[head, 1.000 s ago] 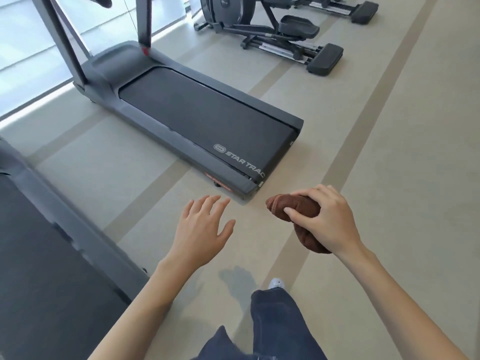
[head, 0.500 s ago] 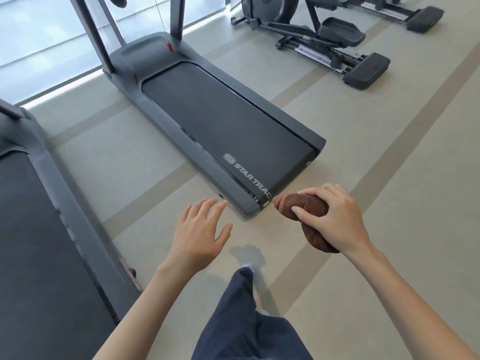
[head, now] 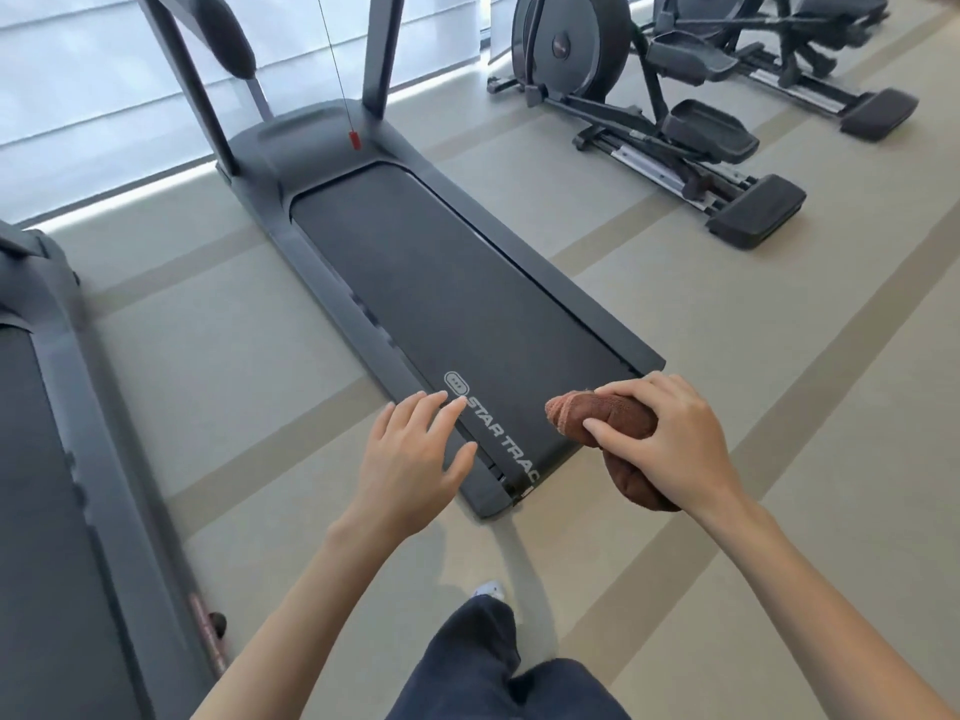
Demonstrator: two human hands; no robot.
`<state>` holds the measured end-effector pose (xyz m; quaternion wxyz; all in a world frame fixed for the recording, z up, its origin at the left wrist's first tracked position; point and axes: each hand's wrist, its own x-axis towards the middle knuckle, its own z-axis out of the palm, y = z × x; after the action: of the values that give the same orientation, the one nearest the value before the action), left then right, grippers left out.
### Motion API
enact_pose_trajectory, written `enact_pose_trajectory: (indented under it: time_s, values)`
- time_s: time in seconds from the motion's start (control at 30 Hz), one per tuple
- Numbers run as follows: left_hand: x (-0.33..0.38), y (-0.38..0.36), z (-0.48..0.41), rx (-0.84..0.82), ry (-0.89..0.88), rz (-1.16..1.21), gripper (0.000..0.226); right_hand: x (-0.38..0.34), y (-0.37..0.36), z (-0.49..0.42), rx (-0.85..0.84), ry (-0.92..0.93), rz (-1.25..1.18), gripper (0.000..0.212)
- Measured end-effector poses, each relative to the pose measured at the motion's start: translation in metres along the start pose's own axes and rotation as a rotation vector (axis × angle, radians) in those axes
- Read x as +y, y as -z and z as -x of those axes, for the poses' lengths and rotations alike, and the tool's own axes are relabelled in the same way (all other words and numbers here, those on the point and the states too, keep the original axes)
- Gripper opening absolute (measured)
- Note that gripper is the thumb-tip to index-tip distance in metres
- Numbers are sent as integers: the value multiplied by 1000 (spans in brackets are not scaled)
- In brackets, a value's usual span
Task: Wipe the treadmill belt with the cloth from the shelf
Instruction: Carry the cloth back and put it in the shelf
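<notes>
The cloth (head: 621,415) is sitting bunched in the right hand (head: 675,444), whose fingers (head: 631,392) are curling round it and pinching it against the thumb, over the belt's (head: 457,293) near end. Left of those fingers, the left hand (head: 410,459) is hovering, its fingers (head: 415,415) spread, over the rail (head: 337,288). An elliptical (head: 649,111) is standing well beyond the right fingers

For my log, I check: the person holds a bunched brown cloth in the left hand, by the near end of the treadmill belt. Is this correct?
Wrong hand. In the head view the right hand grips the bunched brown cloth by the near end of the treadmill belt; the left hand is open and empty.
</notes>
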<state>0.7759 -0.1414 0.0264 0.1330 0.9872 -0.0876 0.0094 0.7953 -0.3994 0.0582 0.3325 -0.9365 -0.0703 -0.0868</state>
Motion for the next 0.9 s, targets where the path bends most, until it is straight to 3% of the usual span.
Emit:
enact_pose_trajectory:
  time_s: [0.4, 0.9]
  values:
    - [-4, -21, -84, -59, 140, -22, 60, 59, -2, -118, -135, 70, 4, 26]
    - [123, -85, -183, -66, 525, 23, 61, 197, 54, -278, -427, 248, -16, 25]
